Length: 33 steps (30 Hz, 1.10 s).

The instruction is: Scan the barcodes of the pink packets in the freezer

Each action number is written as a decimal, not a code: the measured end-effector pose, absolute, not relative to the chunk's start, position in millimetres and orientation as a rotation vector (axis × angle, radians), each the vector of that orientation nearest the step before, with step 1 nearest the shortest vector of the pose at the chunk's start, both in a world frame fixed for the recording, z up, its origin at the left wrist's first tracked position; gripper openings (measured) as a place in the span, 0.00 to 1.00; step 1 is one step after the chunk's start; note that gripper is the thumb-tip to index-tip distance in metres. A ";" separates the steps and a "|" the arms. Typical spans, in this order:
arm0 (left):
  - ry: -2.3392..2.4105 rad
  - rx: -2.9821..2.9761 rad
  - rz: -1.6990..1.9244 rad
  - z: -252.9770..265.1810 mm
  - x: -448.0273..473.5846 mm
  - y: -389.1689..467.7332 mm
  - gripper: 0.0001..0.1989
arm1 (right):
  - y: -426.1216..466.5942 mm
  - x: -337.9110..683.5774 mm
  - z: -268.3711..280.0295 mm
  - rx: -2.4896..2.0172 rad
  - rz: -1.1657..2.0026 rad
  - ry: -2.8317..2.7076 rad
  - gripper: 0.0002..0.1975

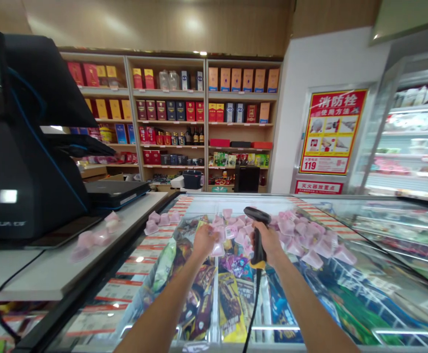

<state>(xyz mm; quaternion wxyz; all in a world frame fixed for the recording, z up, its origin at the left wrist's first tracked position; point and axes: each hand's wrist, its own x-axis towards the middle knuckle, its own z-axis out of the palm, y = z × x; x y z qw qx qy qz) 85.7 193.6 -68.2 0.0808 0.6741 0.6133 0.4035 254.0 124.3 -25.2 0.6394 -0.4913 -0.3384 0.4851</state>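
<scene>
My right hand point(267, 240) is wrapped round the grip of a black and yellow handheld barcode scanner point(257, 214), its head tilted up and its cable hanging toward me. Left of it, my left hand point(204, 240) is closed at the edge of a group of small pink cups, its fingers on a pink cup point(217, 249); part of the grip is hidden. A pink cup with a printed label point(231, 232) sits between the hands. Many more pink cups point(304, 233) lie heaped to the right of the scanner on the glass freezer top point(232, 200).
At left, a black checkout terminal point(33, 162) stands on a white counter point(48, 279) with a few pink cups point(88, 241). Another small group of pink cups point(158, 220) lies on the freezer's left edge. Shelves of boxed goods point(169, 110) line the back; a lit display fridge point(415, 132) is at right.
</scene>
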 end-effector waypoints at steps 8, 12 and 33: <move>2.168 2.001 1.200 -59.9 -12.3 209.5 0.13 | 123.5 253.6 -29.2 -1.137 1.084 -0.782 0.09; 2.356 1.910 1.087 -60.3 -60.4 219.2 0.19 | 123.3 250.3 -29.1 -1.135 1.084 -0.766 0.09; 2.169 1.653 0.983 -55.9 -79.0 226.1 0.16 | 99.0 201.8 -28.3 -1.070 1.254 -1.108 0.14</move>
